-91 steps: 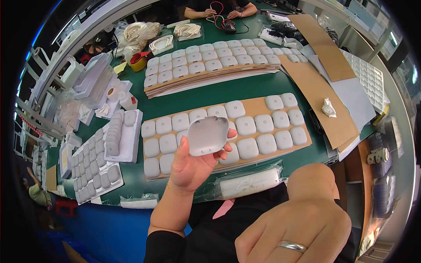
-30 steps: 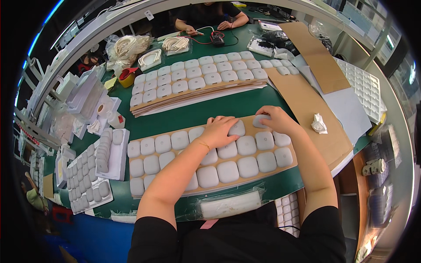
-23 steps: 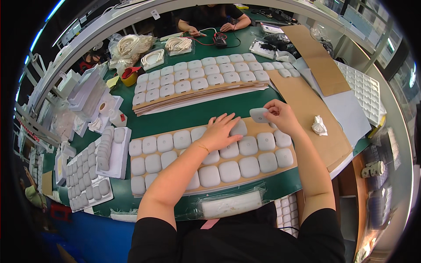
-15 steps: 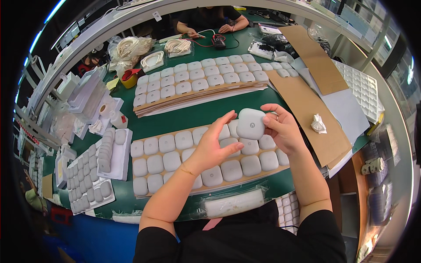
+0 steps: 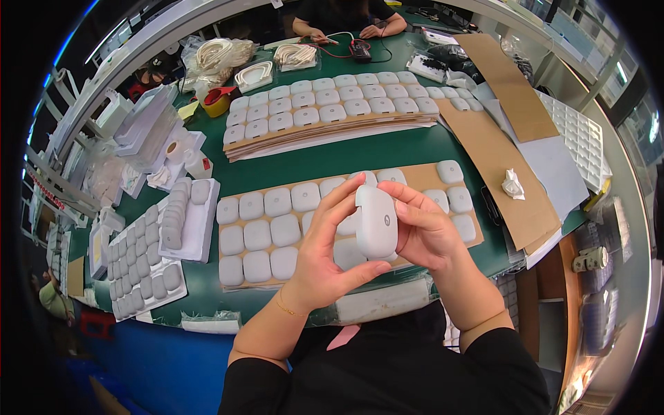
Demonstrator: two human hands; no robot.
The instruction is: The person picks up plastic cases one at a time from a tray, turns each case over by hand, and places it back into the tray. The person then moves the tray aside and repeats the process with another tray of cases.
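A light grey, rounded-square plastic case is held up above the near rows, turned partly on its edge, with a small oval mark on its face. My right hand grips it from the right, thumb on the marked face. On the other side my left hand is curved about the case, fingertips at its upper edge and thumb along its lower end. Similar grey cases lie in rows on a cardboard sheet beneath my hands, which hide part of them.
Farther back, more cases cover a stack of cardboard. At left stand white trays of cases. Cardboard pieces with crumpled tissue lie at right. Across the green table, another person's hands are near a meter.
The held case has come lower and toward me, and has turned from face-on to nearly edge-on. My left hand has closed in around it. The whole view has shifted slightly.
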